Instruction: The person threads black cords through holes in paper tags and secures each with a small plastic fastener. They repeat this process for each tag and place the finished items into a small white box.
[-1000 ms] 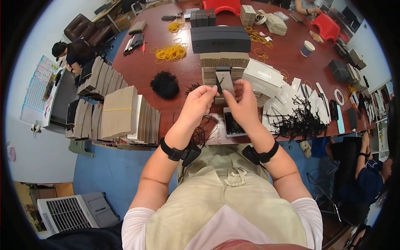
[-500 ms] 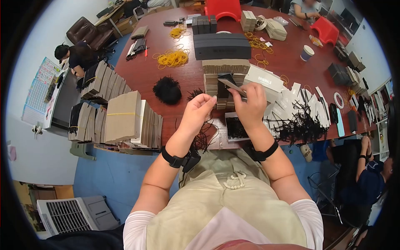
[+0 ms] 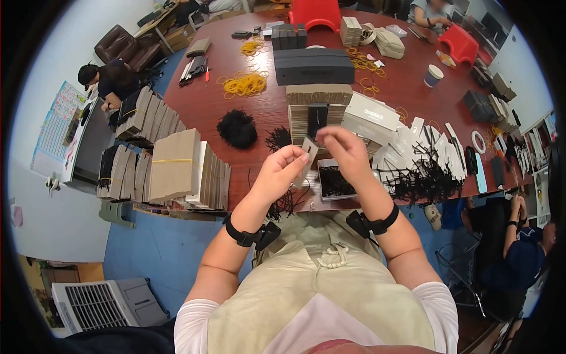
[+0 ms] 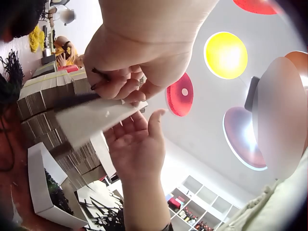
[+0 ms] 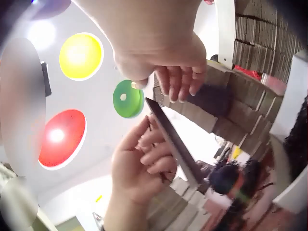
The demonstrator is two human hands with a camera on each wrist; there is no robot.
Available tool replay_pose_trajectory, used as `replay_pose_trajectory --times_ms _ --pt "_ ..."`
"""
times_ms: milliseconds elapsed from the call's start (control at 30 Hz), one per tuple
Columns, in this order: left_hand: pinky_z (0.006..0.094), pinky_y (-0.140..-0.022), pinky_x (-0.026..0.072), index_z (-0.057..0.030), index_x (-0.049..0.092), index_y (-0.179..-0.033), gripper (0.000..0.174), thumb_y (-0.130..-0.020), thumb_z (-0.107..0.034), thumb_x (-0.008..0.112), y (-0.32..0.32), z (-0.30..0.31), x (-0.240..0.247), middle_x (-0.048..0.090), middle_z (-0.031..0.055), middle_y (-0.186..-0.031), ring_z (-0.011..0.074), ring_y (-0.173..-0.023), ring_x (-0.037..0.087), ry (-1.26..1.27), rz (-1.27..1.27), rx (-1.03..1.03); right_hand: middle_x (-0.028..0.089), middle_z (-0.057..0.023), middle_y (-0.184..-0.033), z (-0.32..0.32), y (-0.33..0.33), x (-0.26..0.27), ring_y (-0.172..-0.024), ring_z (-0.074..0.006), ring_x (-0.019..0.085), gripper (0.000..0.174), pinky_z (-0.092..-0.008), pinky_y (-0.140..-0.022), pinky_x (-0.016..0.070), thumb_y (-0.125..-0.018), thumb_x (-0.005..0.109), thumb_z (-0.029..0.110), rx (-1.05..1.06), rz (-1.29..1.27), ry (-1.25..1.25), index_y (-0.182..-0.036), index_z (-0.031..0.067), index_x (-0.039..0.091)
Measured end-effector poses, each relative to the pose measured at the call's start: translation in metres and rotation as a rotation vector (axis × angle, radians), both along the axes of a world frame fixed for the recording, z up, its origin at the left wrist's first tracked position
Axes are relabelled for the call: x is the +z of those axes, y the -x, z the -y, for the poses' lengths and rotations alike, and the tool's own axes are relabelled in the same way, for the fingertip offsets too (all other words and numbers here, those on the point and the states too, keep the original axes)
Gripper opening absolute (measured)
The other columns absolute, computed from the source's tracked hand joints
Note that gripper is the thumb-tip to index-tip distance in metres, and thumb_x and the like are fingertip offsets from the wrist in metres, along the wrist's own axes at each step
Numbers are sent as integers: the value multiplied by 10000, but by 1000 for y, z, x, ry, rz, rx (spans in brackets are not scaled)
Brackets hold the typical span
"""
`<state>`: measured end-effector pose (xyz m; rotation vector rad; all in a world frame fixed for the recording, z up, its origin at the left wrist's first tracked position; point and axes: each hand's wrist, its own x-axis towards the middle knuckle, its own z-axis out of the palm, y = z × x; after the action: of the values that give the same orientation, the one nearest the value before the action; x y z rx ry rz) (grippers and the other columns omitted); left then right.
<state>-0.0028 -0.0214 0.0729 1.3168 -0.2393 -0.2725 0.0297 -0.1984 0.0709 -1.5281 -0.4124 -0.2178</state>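
Note:
In the head view my left hand [image 3: 277, 176] pinches a pale card [image 3: 304, 172] between thumb and fingers. The left wrist view shows the card [image 4: 94, 120] tilted under the left hand [image 4: 139, 53], with a bit of black cord at its curled fingers. My right hand [image 3: 348, 156] is just right of the card, its fingers loosely bent and holding nothing; in the right wrist view the hand [image 5: 163, 53] has relaxed fingers above the card's dark side [image 5: 175, 144]. Behind them a black piece [image 3: 317, 117] leans at the stacked brown cards [image 3: 299, 115].
An open box of black cords [image 3: 336, 184] sits at the table's near edge. White tags with black cords [image 3: 427, 171] spread to the right, beside a white box [image 3: 371, 112]. Card stacks [image 3: 171, 165] stand at the left; a black cord bundle [image 3: 237, 128] and yellow bands [image 3: 244, 84] lie farther in.
The card has come away from the stack, towards the body, and passed from the right hand to the left. The right hand has let go and lowered slightly.

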Motion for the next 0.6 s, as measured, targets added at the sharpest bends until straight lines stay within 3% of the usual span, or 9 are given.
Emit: replay_pose_trajectory --times_ms 33,133,367,600 --pt "161 -515 326 -35 563 -923 117 -913 -149 539 1 1 0 505 -62 -705 8 -600 413 -20 0 -2 623 -11 -814 -5 -1 11 -701 -66 540 138 -216 -624 436 -839 634 110 76 -205 -174 -892 -17 622" --pt "166 -520 338 -35 565 -927 118 -917 -147 530 4 0 1 509 -60 -708 14 -601 419 -71 -4 -16 616 1 -765 -3 -15 14 -681 -52 538 120 -202 -615 435 -844 629 102 243 -302 -127 -871 -14 623" --pt "185 -549 374 -15 577 -932 148 -913 -155 533 10 -17 -10 535 -23 -718 40 -597 448 -81 -21 0 594 15 -735 1 -15 -1 -649 -45 514 68 -193 -573 404 -857 609 109 93 -151 -78 -848 43 602" --pt "198 -628 458 16 603 -1034 180 -873 -61 577 11 -19 -13 628 39 -828 69 -687 548 21 -2 174 613 -54 -777 5 -4 17 -620 -110 508 168 -241 -559 393 -889 545 142 424 -425 -695 -985 8 575"
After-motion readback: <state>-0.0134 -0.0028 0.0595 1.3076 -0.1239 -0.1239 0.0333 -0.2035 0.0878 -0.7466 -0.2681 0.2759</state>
